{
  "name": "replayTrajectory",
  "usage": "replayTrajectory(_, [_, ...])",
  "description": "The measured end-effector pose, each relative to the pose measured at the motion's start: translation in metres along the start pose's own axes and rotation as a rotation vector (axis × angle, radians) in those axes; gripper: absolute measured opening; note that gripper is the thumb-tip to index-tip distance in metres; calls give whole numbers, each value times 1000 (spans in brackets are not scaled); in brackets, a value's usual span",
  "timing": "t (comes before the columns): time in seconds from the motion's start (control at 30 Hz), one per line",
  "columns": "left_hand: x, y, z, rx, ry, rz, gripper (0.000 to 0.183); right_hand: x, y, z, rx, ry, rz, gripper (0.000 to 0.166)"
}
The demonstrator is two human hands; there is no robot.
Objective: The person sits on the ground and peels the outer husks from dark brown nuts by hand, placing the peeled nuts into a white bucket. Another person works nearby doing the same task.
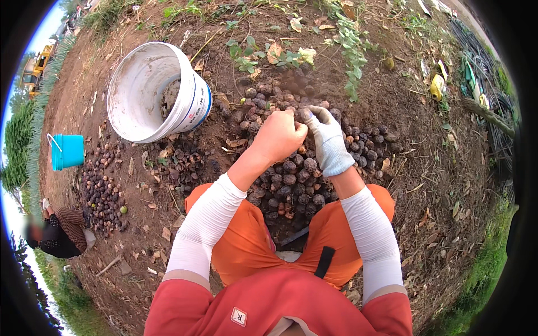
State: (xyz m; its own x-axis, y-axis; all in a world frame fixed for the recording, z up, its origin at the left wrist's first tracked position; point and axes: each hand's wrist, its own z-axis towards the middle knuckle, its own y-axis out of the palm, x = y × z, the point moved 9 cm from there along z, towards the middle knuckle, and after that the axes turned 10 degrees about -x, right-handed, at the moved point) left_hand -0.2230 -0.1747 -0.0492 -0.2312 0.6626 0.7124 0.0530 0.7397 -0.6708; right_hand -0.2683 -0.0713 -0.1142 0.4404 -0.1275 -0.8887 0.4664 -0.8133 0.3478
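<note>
A heap of dark, round walnuts lies on the soil between and beyond my orange-trousered knees, some with blackened husk. Bare and closed, my left hand is raised over the heap; whether anything is inside its fingers cannot be made out. My right hand, in a pale work glove, pinches a brownish walnut between thumb and fingers, close beside the left. Left of the heap stands a large white plastic bucket, tilted in view, with dark residue at its bottom. Dark broken husks lie in a pile below the bucket.
At the far left a person sits near another walnut pile and a teal bucket. Black hoses and a branch lie at the right. Leafy weeds grow beyond the heap. A yellow machine stands far off.
</note>
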Motion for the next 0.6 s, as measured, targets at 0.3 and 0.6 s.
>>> replayTrajectory(0.3, [0,-6,-11,106,88,-106,25,12,-5,-3,-45,14,90,28])
replayTrajectory(0.6, [-14,-13,-19,153,42,-190,28,16,10,-9,-139,62,215,28])
